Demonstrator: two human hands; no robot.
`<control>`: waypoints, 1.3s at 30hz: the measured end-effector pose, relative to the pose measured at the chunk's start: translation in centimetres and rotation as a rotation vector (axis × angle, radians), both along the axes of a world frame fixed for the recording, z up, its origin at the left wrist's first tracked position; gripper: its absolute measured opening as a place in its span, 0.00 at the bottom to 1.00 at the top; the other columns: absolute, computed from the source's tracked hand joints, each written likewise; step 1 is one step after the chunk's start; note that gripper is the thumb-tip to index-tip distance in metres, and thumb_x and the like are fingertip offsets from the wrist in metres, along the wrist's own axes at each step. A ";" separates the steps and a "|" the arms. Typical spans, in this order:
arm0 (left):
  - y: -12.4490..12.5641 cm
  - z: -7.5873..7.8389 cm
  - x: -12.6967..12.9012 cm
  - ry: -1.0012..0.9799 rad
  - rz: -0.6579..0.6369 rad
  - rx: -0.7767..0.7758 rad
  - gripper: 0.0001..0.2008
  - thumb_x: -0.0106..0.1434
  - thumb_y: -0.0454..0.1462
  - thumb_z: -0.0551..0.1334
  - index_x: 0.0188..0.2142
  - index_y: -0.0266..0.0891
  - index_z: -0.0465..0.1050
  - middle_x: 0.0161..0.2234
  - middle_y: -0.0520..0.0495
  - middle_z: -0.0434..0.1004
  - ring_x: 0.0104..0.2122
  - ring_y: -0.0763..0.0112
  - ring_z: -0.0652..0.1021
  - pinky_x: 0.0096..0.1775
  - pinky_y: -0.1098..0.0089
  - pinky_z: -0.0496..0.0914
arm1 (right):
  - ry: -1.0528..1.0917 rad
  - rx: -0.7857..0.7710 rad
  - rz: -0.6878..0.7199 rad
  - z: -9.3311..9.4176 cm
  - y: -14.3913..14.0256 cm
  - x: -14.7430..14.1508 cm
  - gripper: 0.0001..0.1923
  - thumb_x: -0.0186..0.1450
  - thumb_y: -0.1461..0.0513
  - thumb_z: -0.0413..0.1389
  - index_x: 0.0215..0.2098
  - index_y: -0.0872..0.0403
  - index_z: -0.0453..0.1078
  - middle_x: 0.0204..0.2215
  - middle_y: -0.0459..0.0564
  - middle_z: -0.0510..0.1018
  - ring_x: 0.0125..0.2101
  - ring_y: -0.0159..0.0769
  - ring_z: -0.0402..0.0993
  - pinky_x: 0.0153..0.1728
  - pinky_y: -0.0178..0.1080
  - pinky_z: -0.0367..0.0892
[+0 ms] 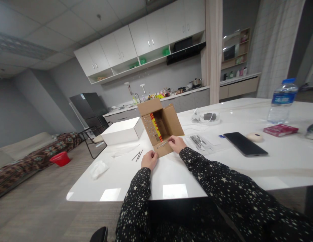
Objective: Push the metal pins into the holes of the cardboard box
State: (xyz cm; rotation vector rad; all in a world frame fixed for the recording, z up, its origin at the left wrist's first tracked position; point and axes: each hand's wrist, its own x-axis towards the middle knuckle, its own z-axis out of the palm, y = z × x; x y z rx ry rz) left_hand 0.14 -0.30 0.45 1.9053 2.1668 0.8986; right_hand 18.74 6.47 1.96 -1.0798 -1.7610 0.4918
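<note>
Left hand [149, 160] rests on white table [171, 181] just in front of cardboard box [160, 129], fingers curled, thumb & fingertips pressed together, poss. on sth tiny, can't tell; right hand [176, 144] at box's near flap, fingers pinching flap edge w/ its row of small metal bits; box lies on its side, open end up, mid-table; loose metal pins [137, 155] just left of box; white box [122, 131] behind-left; phone [244, 144] well right; water bottle [282, 101] far right.
</note>
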 end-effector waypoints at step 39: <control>-0.1 0.0 -0.1 0.000 0.000 0.007 0.13 0.59 0.44 0.54 0.23 0.40 0.66 0.23 0.51 0.72 0.26 0.71 0.71 0.30 0.72 0.59 | 0.199 -0.330 -0.041 -2.0 1.6 -0.5 0.03 0.57 0.65 0.54 0.30 0.55 0.68 0.15 0.42 0.73 0.12 0.27 0.66 0.16 0.28 0.61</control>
